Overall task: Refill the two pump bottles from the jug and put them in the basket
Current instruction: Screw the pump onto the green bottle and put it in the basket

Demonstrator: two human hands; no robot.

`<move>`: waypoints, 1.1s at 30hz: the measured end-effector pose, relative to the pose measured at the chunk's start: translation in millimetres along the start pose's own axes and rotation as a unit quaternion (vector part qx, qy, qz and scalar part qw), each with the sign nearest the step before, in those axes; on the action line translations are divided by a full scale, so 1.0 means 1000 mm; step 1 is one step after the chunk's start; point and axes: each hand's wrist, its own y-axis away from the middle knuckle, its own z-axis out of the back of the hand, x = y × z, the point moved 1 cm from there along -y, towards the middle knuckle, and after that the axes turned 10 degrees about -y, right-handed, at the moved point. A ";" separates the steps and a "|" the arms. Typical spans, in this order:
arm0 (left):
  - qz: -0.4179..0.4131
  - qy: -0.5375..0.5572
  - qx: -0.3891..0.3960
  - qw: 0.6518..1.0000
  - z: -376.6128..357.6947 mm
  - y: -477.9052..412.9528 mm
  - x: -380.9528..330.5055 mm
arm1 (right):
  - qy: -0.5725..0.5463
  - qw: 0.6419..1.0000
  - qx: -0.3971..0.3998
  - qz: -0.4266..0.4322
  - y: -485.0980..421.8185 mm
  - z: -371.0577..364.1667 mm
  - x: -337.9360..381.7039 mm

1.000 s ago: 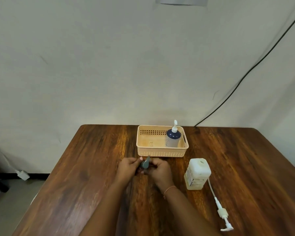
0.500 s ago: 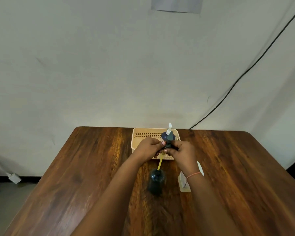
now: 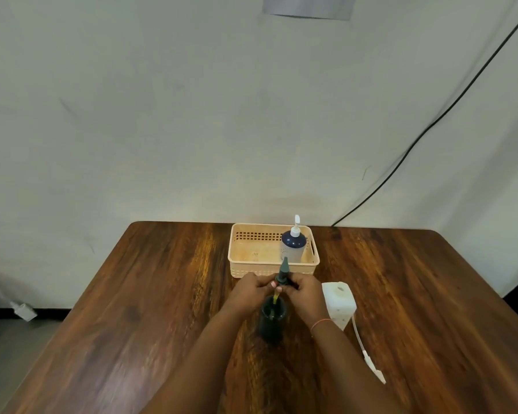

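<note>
A dark green bottle stands open on the table in front of me. Both hands hold its dark pump head just above the mouth; the yellowish dip tube reaches down into the neck. My left hand pinches the pump collar from the left, my right hand from the right. A blue-and-clear pump bottle with a white pump stands in the right end of the beige basket. The white jug stands to my right, uncapped.
A white pump with a long tube lies on the table right of the jug. A black cable runs down the wall at the right. The wooden table ends at the wall behind the basket.
The pump head came up off the green bottle, with its tube out half a second ago; now both hands have lowered it, and the tube tip is inside the bottle's neck.
</note>
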 end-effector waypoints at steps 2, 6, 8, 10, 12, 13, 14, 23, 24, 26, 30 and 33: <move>0.000 -0.029 -0.001 1.000 -0.010 -0.008 0.018 | 0.012 1.000 0.010 -0.010 -0.004 -0.003 -0.008; 0.011 -0.130 0.008 0.991 -0.019 -0.007 0.027 | 0.040 0.997 0.040 -0.044 -0.006 -0.010 -0.025; 0.015 -0.188 0.008 0.982 -0.021 -0.004 0.029 | 0.045 0.997 0.039 -0.051 -0.004 -0.014 -0.033; 0.017 -0.211 -0.001 0.977 -0.024 -0.004 0.034 | 0.044 0.997 0.024 -0.053 -0.002 -0.017 -0.039; 0.021 -0.209 -0.012 0.978 -0.028 -0.004 0.037 | 0.041 0.997 0.015 -0.056 -0.001 -0.019 -0.040; 0.028 -0.192 -0.021 0.981 -0.031 -0.004 0.038 | 0.041 0.997 0.015 -0.057 -0.001 -0.020 -0.040; 0.039 -0.170 -0.032 0.984 -0.034 -0.005 0.040 | 0.042 0.997 0.016 -0.056 -0.001 -0.020 -0.040; 0.081 -0.096 -0.052 0.991 -0.043 -0.010 0.051 | 0.095 0.995 0.020 -0.027 -0.006 -0.019 -0.039; 0.085 -0.092 -0.051 0.991 -0.043 -0.009 0.051 | 0.093 0.995 0.023 -0.035 -0.006 -0.018 -0.039; 0.090 -0.089 -0.044 0.991 -0.043 -0.009 0.054 | 0.075 0.995 0.039 -0.048 -0.007 -0.016 -0.042; 0.078 -0.091 -0.042 0.992 -0.045 -0.010 0.055 | 0.043 0.997 0.022 -0.055 -0.008 -0.012 -0.051; 0.080 -0.090 -0.048 0.992 -0.047 -0.012 0.053 | 0.010 0.998 -0.005 -0.067 -0.006 -0.014 -0.053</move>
